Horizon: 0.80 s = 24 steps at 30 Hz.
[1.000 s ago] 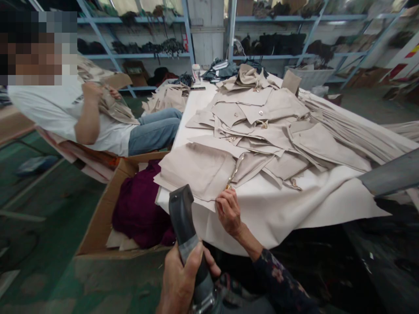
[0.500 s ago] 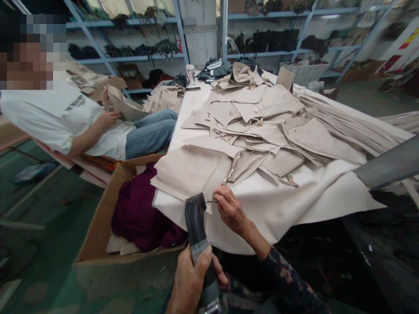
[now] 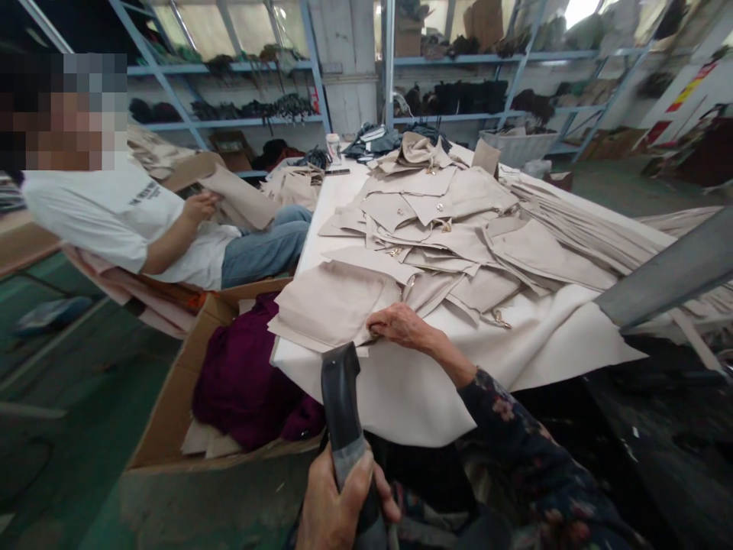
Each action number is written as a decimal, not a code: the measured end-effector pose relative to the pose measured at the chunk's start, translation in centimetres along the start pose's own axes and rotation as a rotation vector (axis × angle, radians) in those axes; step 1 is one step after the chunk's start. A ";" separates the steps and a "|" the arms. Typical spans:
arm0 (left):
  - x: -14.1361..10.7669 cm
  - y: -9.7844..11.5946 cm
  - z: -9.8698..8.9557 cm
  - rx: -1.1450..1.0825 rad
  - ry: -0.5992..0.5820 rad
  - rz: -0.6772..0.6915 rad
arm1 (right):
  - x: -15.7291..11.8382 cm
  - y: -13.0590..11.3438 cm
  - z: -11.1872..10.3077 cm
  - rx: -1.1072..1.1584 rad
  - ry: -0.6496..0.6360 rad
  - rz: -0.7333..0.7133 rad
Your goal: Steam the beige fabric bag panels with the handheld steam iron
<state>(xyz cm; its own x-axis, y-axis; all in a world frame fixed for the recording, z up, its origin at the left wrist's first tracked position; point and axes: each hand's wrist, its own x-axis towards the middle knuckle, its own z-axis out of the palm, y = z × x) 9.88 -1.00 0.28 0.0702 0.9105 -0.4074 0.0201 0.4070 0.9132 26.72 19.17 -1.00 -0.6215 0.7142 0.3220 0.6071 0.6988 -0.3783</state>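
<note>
My left hand (image 3: 335,493) is wrapped round a black handheld tool (image 3: 342,397) with a bent, nozzle-like head and a grey band; its kind is not clear. The tool's head points up at the table's front edge, just short of a beige bag-like fabric piece (image 3: 329,302). At that piece's right front edge, my right hand (image 3: 398,325) has its fingers pinched together, touching the fabric. What sits between those fingertips is hidden. Just behind them, a bit of gold-coloured metal trim (image 3: 408,283) shows beside the piece.
Overlapping beige pieces with gold hardware (image 3: 458,229) cover the table. Long beige strips (image 3: 578,229) lie along its right side. A cardboard box (image 3: 166,405) with purple cloth (image 3: 246,374) stands at left. Beyond it sits a co-worker (image 3: 188,229) holding beige fabric. A grey bar (image 3: 664,267) juts in at right.
My right hand has moved slightly up and left, away from the gold trim, onto the fabric's edge. The tool stays nearly in place. The co-worker has raised the beige fabric.
</note>
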 end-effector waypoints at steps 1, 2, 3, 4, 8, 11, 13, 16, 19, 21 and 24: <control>-0.1 -0.1 0.1 0.001 -0.014 0.009 | 0.1 0.0 0.0 0.010 -0.001 0.008; -0.2 -0.1 0.2 0.003 -0.035 0.014 | 0.1 0.1 0.0 0.018 0.001 0.015; -0.1 -0.2 0.3 0.006 -0.056 0.016 | 0.0 0.0 0.0 0.022 0.004 0.022; 0.0 -0.3 0.5 0.009 -0.075 0.016 | -0.1 0.0 0.1 0.024 0.008 0.027; 0.8 -0.4 1.2 0.018 -0.106 -0.012 | -0.5 0.0 0.3 0.019 0.040 0.046; 1.2 -0.3 1.5 -0.029 -0.097 -0.013 | -0.8 0.2 0.7 0.017 0.077 0.047; 1.3 0.0 1.3 -0.071 -0.082 -0.017 | -1.3 0.1 1.3 0.010 0.111 0.041; 1.6 0.5 0.6 -0.076 -0.016 -0.021 | -2.7 -1.0 2.4 -0.023 0.162 0.024; 2.3 1.3 -0.1 -0.019 0.049 0.023 | -4.9 -2.8 3.4 -0.069 0.202 -0.043; 3.0 1.9 -0.1 0.013 0.057 0.043 | -6.1 -3.6 3.3 -0.074 0.247 -0.133; 4.0 2.9 0.7 0.033 0.017 0.018 | -6.7 -2.7 1.6 -0.033 0.409 -0.061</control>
<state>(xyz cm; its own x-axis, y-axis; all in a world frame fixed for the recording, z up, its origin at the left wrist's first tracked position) 10.89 3.79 1.25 0.0536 0.9189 -0.3908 0.0522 0.3883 0.9201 28.41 12.44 -3.55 -0.4132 0.6236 0.6636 0.5948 0.7366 -0.3218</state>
